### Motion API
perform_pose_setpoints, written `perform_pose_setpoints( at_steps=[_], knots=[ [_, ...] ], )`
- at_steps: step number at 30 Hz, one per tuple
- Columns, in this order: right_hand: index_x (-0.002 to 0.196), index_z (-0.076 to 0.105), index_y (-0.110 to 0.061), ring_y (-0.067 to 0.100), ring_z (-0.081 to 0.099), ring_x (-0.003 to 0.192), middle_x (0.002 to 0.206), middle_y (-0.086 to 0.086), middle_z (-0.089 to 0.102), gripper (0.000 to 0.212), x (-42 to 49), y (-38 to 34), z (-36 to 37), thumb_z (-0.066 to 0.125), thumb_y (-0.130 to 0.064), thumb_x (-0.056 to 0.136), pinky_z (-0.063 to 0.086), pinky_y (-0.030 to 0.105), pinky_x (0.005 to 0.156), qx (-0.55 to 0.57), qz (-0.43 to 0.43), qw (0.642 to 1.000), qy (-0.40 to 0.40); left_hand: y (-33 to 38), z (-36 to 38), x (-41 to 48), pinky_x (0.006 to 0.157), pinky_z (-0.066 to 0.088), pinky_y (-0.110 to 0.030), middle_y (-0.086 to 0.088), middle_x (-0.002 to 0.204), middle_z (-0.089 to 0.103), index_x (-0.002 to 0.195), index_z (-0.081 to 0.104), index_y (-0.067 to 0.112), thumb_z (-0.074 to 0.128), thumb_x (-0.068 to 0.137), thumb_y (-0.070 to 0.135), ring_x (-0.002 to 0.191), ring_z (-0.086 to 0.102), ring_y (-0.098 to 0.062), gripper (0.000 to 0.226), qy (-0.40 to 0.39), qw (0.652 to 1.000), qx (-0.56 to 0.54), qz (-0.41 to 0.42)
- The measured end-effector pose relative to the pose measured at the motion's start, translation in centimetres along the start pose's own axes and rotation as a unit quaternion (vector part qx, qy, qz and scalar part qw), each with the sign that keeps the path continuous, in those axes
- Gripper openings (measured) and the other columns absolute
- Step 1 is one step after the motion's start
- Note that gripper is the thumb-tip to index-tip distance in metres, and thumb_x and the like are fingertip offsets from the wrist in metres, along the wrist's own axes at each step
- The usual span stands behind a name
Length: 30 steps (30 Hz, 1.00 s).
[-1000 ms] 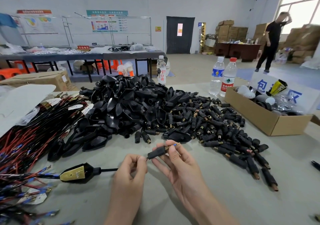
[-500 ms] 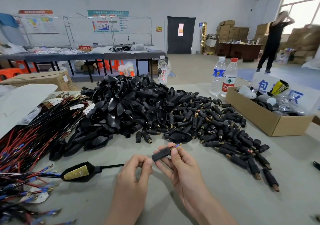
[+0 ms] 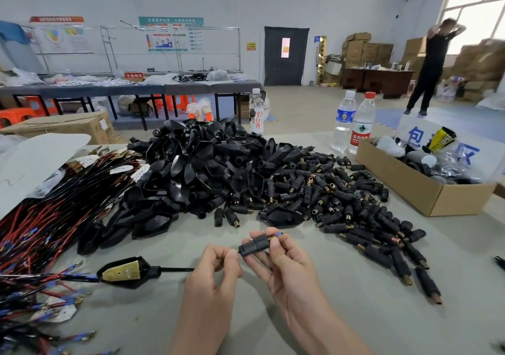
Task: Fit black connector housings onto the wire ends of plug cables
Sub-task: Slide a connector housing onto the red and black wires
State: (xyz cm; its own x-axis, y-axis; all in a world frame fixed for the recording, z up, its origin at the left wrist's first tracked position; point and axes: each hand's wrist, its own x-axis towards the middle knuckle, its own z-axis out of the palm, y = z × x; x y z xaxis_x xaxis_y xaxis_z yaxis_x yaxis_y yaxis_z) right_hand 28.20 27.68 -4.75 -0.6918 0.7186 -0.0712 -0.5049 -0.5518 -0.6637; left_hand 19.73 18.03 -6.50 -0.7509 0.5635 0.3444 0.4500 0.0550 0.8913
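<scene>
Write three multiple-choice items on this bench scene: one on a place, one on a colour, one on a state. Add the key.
1. Where does the cardboard box stand relative to the pile of housings?
A. left of it
B. right of it
C. on top of it

2. What colour is the cap of the water bottle nearest the box?
A. red
B. green
C. black

3. The connector housing in the right hand is:
A. lying loose in the pile
B. split in two
C. slid onto the cable, with a blue wire tip poking out

Key:
1 B, the box sits off the pile's right side.
2 A, the cap is red, like the label.
3 C, the left hand pinches the cable behind the housing, and blue shows at its far end.
</scene>
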Motion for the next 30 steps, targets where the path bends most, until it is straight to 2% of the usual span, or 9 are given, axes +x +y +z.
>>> perform_pose_setpoints(
  at_steps=[7, 11, 16, 18, 21, 23, 26, 30],
  knots=[
    [0.108, 0.057, 0.001, 0.032, 0.071, 0.103, 0.11, 0.02, 0.072, 0.02, -0.2, -0.2, 0.1, 0.038, -0.002, 0.103, 0.062, 0.035, 0.071, 0.044, 0.022, 0.999, -0.014, -0.3, -0.1, 0.0, 0.066, 0.042, -0.015, 0.01, 0.071, 0.067, 0.076, 0.058, 0.022, 0.054, 0.096, 0.031, 0.075, 0.062, -0.009, 0.022, -0.013, 1.0, -0.004, -0.002],
    [0.112, 0.057, 0.0, 0.031, 0.07, 0.106, 0.113, 0.019, 0.072, 0.021, -0.2, -0.3, 0.0, 0.039, -0.005, 0.103, 0.061, 0.034, 0.072, 0.03, 0.027, 0.999, -0.02, -0.4, -0.1, -0.1, 0.074, 0.043, -0.018, 0.009, 0.077, 0.067, 0.078, 0.059, 0.027, 0.056, 0.094, 0.033, 0.083, 0.062, -0.009, 0.017, -0.023, 1.0, 0.002, 0.006],
    [0.115, 0.059, 0.0, 0.034, 0.07, 0.105, 0.114, 0.022, 0.071, 0.027, 0.1, -1.0, -0.5, 0.049, -0.019, 0.099, 0.061, 0.036, 0.076, 0.001, 0.04, 0.999, -0.02, -0.5, -0.2, -0.1, 0.075, 0.04, -0.013, 0.015, 0.088, 0.063, 0.079, 0.06, 0.031, 0.06, 0.095, 0.031, 0.091, 0.058, -0.007, 0.016, -0.005, 0.998, 0.049, 0.046],
    [0.109, 0.065, 0.002, 0.034, 0.071, 0.102, 0.11, 0.022, 0.072, 0.03, 0.2, -1.3, -0.6, 0.054, -0.022, 0.093, 0.061, 0.036, 0.074, -0.007, 0.038, 0.999, -0.005, -0.1, -0.1, -0.1, 0.074, 0.041, -0.013, 0.017, 0.095, 0.063, 0.085, 0.059, 0.035, 0.054, 0.096, 0.044, 0.096, 0.058, -0.005, 0.015, -0.001, 0.998, 0.045, 0.048],
    [0.096, 0.075, 0.0, 0.031, 0.073, 0.09, 0.094, 0.02, 0.072, 0.024, 0.2, -1.2, -0.7, 0.064, -0.019, 0.086, 0.061, 0.034, 0.07, -0.01, 0.042, 0.999, 0.008, 0.4, 0.0, -0.3, 0.076, 0.041, -0.018, 0.027, 0.101, 0.064, 0.097, 0.053, 0.05, 0.047, 0.083, 0.06, 0.101, 0.059, 0.002, 0.019, -0.003, 0.999, 0.037, 0.027],
    [0.098, 0.075, -0.001, 0.03, 0.072, 0.086, 0.091, 0.02, 0.071, 0.02, 0.1, -1.0, -0.7, 0.066, -0.015, 0.087, 0.061, 0.033, 0.067, -0.018, 0.051, 0.999, -0.004, 0.5, 0.2, -0.6, 0.082, 0.045, -0.024, 0.033, 0.105, 0.063, 0.102, 0.052, 0.056, 0.054, 0.081, 0.057, 0.102, 0.06, 0.003, 0.02, -0.022, 0.998, 0.046, 0.031],
    [0.1, 0.073, 0.0, 0.031, 0.073, 0.082, 0.093, 0.021, 0.072, 0.021, 0.1, -0.9, -0.8, 0.068, -0.013, 0.085, 0.06, 0.031, 0.063, -0.035, 0.059, 0.997, -0.027, 0.8, 0.2, -0.8, 0.088, 0.045, -0.029, 0.04, 0.107, 0.058, 0.102, 0.057, 0.051, 0.071, 0.086, 0.036, 0.1, 0.055, 0.009, 0.026, -0.05, 0.99, 0.116, 0.066],
    [0.089, 0.079, -0.012, 0.021, 0.074, 0.089, 0.093, 0.007, 0.074, 0.019, 0.5, -1.3, -1.2, 0.068, -0.025, 0.081, 0.059, 0.028, 0.07, -0.13, 0.006, 0.991, -0.015, 1.0, 0.0, -0.8, 0.083, 0.042, -0.02, 0.041, 0.102, 0.058, 0.098, 0.056, 0.054, 0.071, 0.086, 0.032, 0.094, 0.056, 0.003, 0.029, -0.046, 0.987, 0.137, 0.068]
  ],
)
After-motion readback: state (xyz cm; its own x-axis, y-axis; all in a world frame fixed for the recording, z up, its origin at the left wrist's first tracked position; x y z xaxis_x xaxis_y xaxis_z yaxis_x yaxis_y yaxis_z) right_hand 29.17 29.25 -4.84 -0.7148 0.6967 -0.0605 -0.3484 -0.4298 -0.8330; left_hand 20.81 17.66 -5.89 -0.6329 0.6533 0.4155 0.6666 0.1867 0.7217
